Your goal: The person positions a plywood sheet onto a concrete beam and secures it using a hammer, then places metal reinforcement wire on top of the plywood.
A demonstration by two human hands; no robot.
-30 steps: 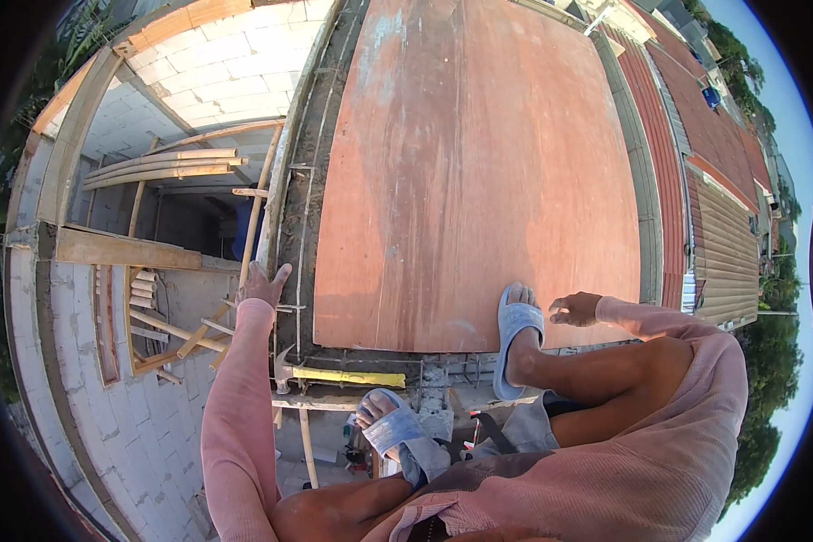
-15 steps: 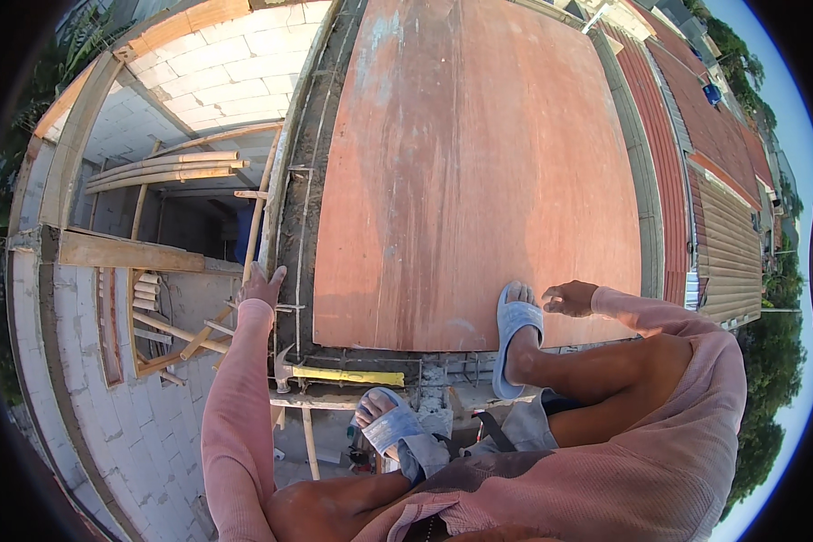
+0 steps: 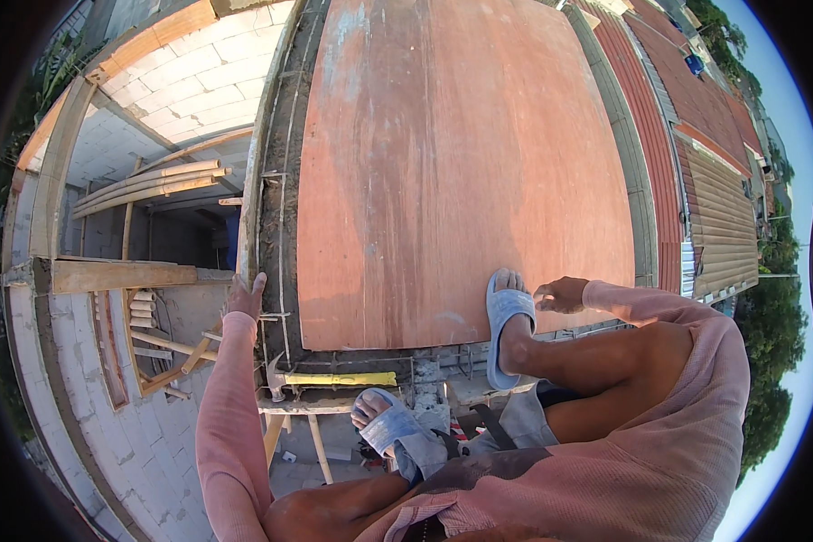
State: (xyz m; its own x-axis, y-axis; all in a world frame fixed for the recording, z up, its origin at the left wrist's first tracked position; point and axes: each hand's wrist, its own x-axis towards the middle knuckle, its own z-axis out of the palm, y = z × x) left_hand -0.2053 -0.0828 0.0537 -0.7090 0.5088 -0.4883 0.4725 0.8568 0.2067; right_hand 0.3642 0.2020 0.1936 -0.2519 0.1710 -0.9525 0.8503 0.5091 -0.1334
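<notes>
My left hand (image 3: 246, 294) grips the upper edge of a long wooden formwork board (image 3: 255, 194), its thumb on the side of the reinforcement and its fingers partly hidden. To the right, my right hand (image 3: 562, 295) rests over the reddish plywood sheet (image 3: 461, 181), empty, with loosely bent, parted fingers just beside my sandalled right foot (image 3: 512, 316). A claw hammer (image 3: 343, 379) with a yellow handle lies along the near beam, between my left arm and my left foot (image 3: 381, 417).
Left of the board drops an opening with bamboo poles (image 3: 154, 185), timber pieces and a light block wall (image 3: 144, 443). Steel bars (image 3: 283, 244) run in the trench beside the plywood. Below my feet is a lower level with props (image 3: 320, 447). Corrugated roofs (image 3: 714, 203) lie at right.
The view has shifted slightly, so the plywood and surroundings sit further left. My left hand stays at the board edge, and my right hand keeps nearly the same place by my foot.
</notes>
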